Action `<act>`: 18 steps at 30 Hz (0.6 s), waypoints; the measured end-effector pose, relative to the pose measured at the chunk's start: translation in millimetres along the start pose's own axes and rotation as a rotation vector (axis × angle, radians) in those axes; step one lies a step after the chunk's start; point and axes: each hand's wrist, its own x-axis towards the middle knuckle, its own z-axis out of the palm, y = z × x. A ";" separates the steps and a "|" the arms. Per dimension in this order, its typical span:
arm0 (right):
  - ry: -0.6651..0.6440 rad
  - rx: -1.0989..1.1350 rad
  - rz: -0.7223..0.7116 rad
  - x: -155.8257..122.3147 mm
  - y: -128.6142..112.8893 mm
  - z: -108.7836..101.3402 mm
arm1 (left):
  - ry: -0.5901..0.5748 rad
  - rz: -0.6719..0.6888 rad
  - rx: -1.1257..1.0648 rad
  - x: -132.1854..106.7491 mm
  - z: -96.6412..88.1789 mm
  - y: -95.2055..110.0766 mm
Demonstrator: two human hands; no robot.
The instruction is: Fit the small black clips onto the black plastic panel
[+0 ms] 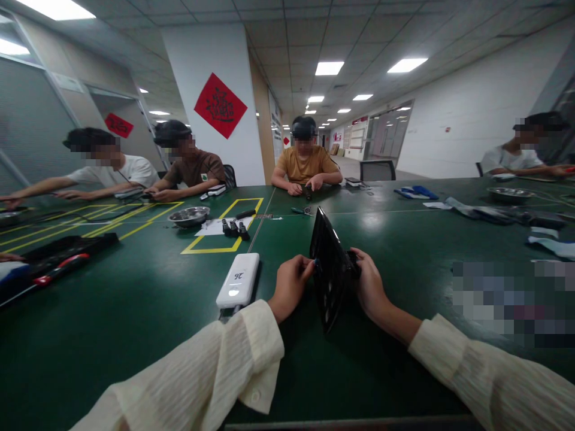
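A thin black glossy panel (330,275) stands tilted on its edge in front of me, seen nearly side-on; its exact kind I cannot make out. My right hand (371,284) is closed around a dark fitting on the panel's right side. On the other side, my left hand (291,284) has its fingers pinched against the panel's face. Something small and bluish shows at those fingertips, too small to name. Left of my left hand lies a white power bank (239,280) marked 26, with a cable at its near end.
A metal bowl (189,216) and several black parts (236,228) on white paper lie beyond, near yellow tape. A black-and-red case (63,263) is at left. Bags (480,211) and another bowl (511,194) lie right. Several people sit around the green table (179,311).
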 end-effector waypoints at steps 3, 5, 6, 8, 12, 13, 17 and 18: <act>0.003 0.011 0.012 -3.0 -3.0 1.8 | -0.003 0.029 0.084 -0.4 -1.0 0.0; 0.007 0.009 0.019 -4.9 -4.2 2.4 | -0.007 0.036 0.133 -1.8 -1.2 0.8; 0.010 0.007 0.018 -5.4 -4.2 2.5 | -0.005 0.032 0.158 -2.6 -1.2 1.5; 0.012 0.002 0.002 -5.0 -3.1 2.1 | 0.002 0.016 0.198 -4.1 -1.0 3.0; 0.006 0.006 -0.034 -1.1 2.1 -1.3 | -0.011 -0.015 0.209 -7.2 -0.5 3.7; 0.000 0.011 -0.039 -0.2 3.2 -2.4 | -0.018 -0.018 0.205 -8.2 -0.5 3.4; -0.015 0.024 -0.053 0.7 4.3 -4.6 | -0.037 0.013 0.173 -11.9 -0.8 2.0; -0.015 0.021 -0.056 0.2 3.8 -4.4 | -0.036 0.019 0.163 -12.5 -1.0 1.7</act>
